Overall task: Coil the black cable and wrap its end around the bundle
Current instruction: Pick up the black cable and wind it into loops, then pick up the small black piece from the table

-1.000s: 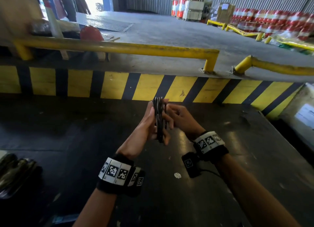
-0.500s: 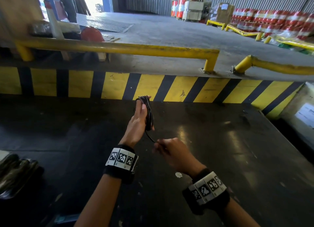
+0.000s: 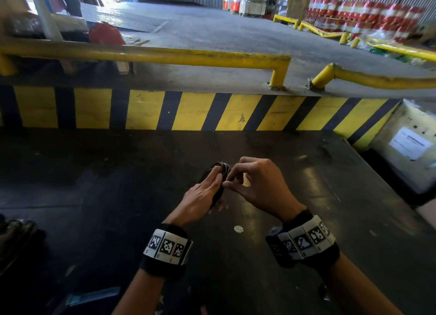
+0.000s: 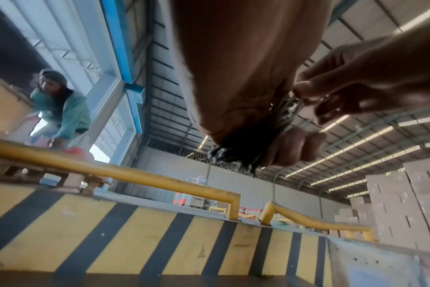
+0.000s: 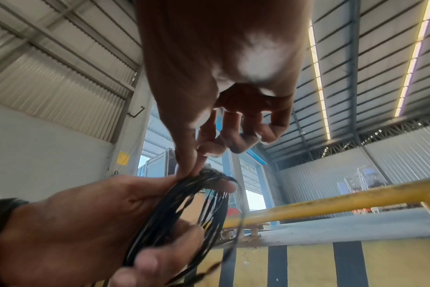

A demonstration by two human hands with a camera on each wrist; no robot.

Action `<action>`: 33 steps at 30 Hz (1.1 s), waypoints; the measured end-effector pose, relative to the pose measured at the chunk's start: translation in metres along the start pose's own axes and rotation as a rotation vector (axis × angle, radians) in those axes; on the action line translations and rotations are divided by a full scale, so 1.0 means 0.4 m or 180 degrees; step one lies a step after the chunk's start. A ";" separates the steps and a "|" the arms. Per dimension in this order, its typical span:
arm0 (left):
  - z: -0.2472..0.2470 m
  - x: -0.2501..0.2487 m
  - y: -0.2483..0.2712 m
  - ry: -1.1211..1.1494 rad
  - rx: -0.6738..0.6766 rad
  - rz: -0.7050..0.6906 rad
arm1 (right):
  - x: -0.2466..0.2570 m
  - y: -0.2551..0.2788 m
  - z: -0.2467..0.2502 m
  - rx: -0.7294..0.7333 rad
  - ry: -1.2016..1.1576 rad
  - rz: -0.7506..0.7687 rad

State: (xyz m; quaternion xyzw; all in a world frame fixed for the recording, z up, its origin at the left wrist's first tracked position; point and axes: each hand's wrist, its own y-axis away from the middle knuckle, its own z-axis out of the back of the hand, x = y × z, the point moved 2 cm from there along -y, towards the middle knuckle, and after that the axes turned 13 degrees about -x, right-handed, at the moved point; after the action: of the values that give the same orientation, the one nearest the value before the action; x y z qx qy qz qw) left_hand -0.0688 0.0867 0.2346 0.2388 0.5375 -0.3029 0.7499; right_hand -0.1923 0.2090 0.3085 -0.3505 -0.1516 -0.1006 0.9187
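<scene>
A thin black cable is wound into a small coil of several loops. My left hand grips the coil, thumb on one side and fingers on the other, above the dark table. My right hand is just right of it and pinches the cable at the top of the coil between thumb and forefinger. In the left wrist view the coil shows dark under my palm, with the right hand's fingertips at its upper edge. The cable's loose end is hard to make out.
The dark table ends at a yellow and black striped kerb with yellow rails behind. Dark objects lie at the table's left edge, a white box at right. A person bends over far left.
My right hand, which had pulled a strand down and towards me, has come back up to the top of the coil. My left hand has lowered and tilted the coil.
</scene>
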 end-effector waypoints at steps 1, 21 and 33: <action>-0.005 0.006 0.006 0.0315 0.0080 0.0059 | -0.004 0.003 0.001 -0.0065 -0.0082 -0.0044; -0.068 -0.047 0.108 0.1124 -0.0431 -0.0140 | -0.028 0.142 0.017 -0.0269 -0.0939 0.0203; -0.287 0.090 0.221 0.0301 0.0422 -0.0235 | -0.127 0.448 0.051 -0.0443 -0.0852 -0.1167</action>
State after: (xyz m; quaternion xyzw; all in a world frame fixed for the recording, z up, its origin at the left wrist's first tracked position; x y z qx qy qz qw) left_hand -0.0733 0.2200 0.1679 0.2820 0.5595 -0.3536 0.6946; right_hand -0.1919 0.3584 0.1954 -0.3898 -0.3258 -0.2286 0.8305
